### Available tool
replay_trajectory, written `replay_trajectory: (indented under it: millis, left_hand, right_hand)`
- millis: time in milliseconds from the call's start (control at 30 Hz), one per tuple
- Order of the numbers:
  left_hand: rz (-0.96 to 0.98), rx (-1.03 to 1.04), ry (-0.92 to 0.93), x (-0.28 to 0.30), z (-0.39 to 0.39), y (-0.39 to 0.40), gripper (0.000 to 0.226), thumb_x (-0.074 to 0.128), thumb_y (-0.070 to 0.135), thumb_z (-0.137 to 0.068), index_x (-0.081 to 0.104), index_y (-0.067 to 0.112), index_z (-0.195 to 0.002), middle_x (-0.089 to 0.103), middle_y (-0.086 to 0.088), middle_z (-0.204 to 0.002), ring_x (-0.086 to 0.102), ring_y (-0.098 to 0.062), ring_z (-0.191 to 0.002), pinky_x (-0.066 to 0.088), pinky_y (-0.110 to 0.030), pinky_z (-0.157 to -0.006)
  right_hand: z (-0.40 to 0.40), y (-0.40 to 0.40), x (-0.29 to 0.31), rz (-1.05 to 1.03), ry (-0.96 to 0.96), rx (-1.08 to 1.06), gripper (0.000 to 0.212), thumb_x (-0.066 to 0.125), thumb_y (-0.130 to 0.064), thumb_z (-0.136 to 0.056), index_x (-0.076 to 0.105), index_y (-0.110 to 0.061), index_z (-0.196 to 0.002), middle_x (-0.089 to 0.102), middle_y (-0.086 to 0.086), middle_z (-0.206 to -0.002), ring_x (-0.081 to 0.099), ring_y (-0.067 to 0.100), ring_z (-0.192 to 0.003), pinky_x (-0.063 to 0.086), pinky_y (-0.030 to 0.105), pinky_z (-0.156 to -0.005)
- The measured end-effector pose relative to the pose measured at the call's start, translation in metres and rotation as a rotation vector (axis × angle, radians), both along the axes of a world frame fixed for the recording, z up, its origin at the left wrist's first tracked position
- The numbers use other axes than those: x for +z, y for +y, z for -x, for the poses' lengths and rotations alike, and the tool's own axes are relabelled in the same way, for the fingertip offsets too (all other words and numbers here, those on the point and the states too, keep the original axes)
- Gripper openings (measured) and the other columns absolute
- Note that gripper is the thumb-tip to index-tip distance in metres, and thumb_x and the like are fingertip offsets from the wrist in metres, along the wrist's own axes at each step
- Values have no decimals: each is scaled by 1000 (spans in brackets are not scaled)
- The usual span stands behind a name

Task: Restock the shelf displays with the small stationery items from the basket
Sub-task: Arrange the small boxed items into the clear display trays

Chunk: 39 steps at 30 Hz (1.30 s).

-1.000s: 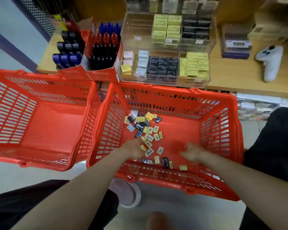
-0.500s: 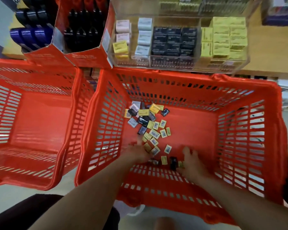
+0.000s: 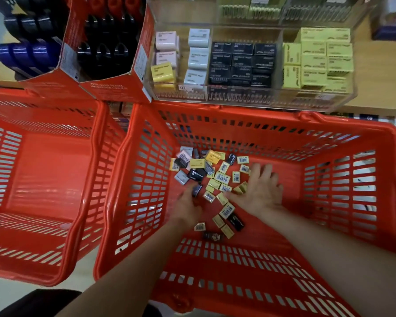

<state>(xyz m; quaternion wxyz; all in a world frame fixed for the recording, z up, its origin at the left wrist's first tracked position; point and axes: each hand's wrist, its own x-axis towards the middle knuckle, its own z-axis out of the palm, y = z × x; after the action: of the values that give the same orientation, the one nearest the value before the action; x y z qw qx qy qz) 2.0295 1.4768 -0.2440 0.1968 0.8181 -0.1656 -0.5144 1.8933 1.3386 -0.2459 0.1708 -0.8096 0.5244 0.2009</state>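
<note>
Far left: second red basket (image 3: 44, 179), beside the one you work in. Behind it, red display cartons (image 3: 105, 72) of blue and black items on shelf. Your left hand (image 3: 189, 202) low in red basket (image 3: 238, 115), fingers pinching small black box (image 3: 197, 189). Small stationery boxes (image 3: 217, 170) scattered on basket floor, yellow, black, grey. Your right hand (image 3: 261, 191) spread flat over them, fingers straight. Clear shelf display (image 3: 249, 97) above basket holds stacked pink, grey, black, yellow boxes.

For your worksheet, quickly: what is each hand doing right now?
Left hand: holds a small black rectangular box.
Right hand: open, fingers spread, holding nothing.
</note>
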Motion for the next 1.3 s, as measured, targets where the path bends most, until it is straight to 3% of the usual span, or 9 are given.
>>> replay_trajectory:
  millis: [133,233,367,567,733,867,1000,1133,1300]
  left_hand:
    - [-43,-37,-70,0,-12,7,51,54,7,-93,46,30,-138,62,-5,-125,56,-17,-105,45,-27,-88]
    - [-51,-28,-35,0,-11,4,35,54,9,-95,52,24,-127,63,-9,-119,60,-26,-110,49,-37,-97]
    - [17,12,63,4,1,-4,23,57,10,-96,54,25,-112,63,-1,-109,61,-18,-101,54,-32,-88]
    - [29,69,28,0,4,-17,18,54,9,-98,54,23,-109,61,6,-100,60,-7,-87,47,-14,-61]
    - [80,113,-54,2,14,-26,14,58,10,-95,60,20,-106,67,1,-104,67,-19,-92,58,-38,-82]
    - [41,373,230,8,25,-41,8,56,17,-98,56,15,-107,69,-16,-108,69,-29,-97,60,-41,-81]
    - [-13,576,484,17,39,-52,32,46,45,-101,58,17,-111,69,-13,-114,68,-29,-104,57,-44,-88]
    - [193,818,843,49,43,-67,59,38,57,-100,63,10,-124,69,-15,-119,69,-26,-105,56,-42,-90]
    - [356,710,840,123,28,-68,48,39,47,-103,67,9,-110,76,-8,-98,73,-16,-82,57,-28,-68]
  right_hand:
    - [-11,-12,-11,-179,-22,5,131,63,-91,-48,-3,-37,-149,-5,9,-153,22,38,-135,51,46,-84]
    - [-16,0,-14,-255,30,96,142,71,-86,-45,-8,-35,-151,-10,7,-153,10,40,-138,52,48,-91]
    - [-19,26,-19,-166,-64,156,109,82,-67,-55,25,-30,-141,13,10,-144,22,32,-129,53,40,-89]
    - [-6,19,-26,-212,-282,139,82,87,-34,-67,43,-29,-136,21,9,-139,35,29,-122,52,39,-89]
    - [13,2,-28,-266,-400,53,55,82,-16,-73,58,-22,-122,33,4,-126,48,24,-114,46,33,-99]
    - [11,-2,-17,-282,-519,-105,43,84,-11,-70,66,-21,-108,39,1,-114,54,21,-102,45,23,-91]
    - [6,0,13,-253,-629,-197,35,80,-8,-73,68,-24,-101,44,-2,-108,54,15,-96,37,10,-82]
    - [2,8,60,-342,-651,-89,41,74,-2,-74,68,-26,-107,44,-5,-105,48,8,-93,27,-8,-76]
    - [-1,1,145,-390,-824,-80,57,75,-3,-75,57,-26,-124,58,-1,-110,62,7,-91,49,18,-86]
